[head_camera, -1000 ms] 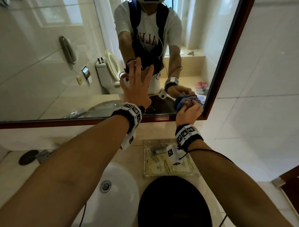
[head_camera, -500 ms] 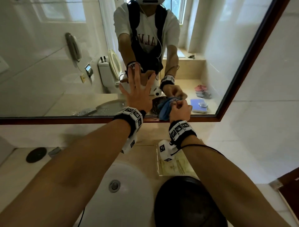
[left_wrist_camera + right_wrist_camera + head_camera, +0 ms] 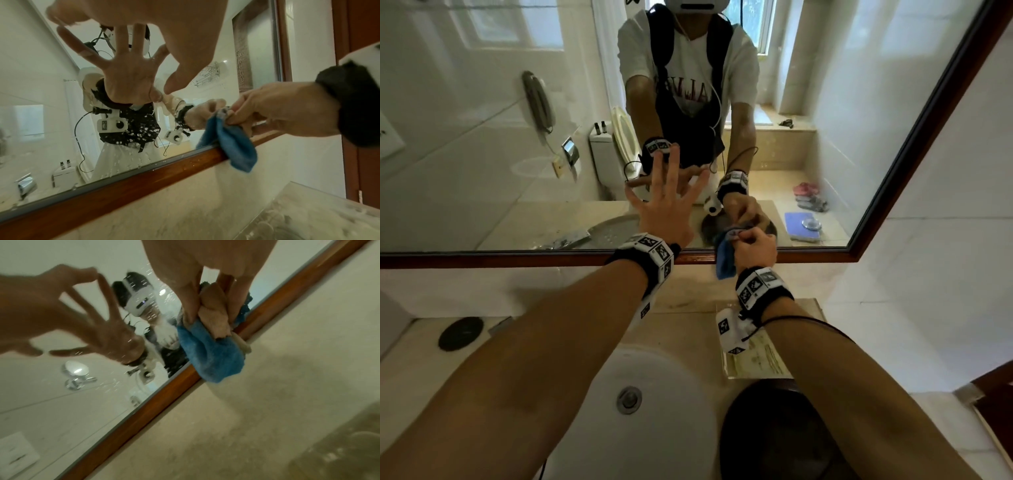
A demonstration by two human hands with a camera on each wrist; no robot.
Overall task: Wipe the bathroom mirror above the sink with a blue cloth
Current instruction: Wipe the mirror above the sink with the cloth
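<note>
The mirror (image 3: 482, 154) has a brown wooden frame (image 3: 517, 258) and hangs above the sink. My left hand (image 3: 664, 205) lies flat on the glass with its fingers spread, low and near the middle. My right hand (image 3: 753, 246) grips a bunched blue cloth (image 3: 724, 263) against the mirror's bottom edge, just right of the left hand. In the left wrist view the cloth (image 3: 232, 146) hangs down over the frame from the right hand (image 3: 277, 110). The right wrist view shows fingers (image 3: 191, 296) curled round the cloth (image 3: 211, 356). Water drops speckle the glass.
A white sink (image 3: 671, 428) with a metal drain (image 3: 629, 399) sits below my arms. To its right the counter holds a clear tray (image 3: 760, 359) and a dark round object (image 3: 774, 428). A black disc (image 3: 460, 333) lies at the left. A white tiled wall rises at the right.
My right hand has carried the cloth left along the mirror's bottom edge, away from the right corner and closer to my left hand. The left hand has stayed spread on the glass.
</note>
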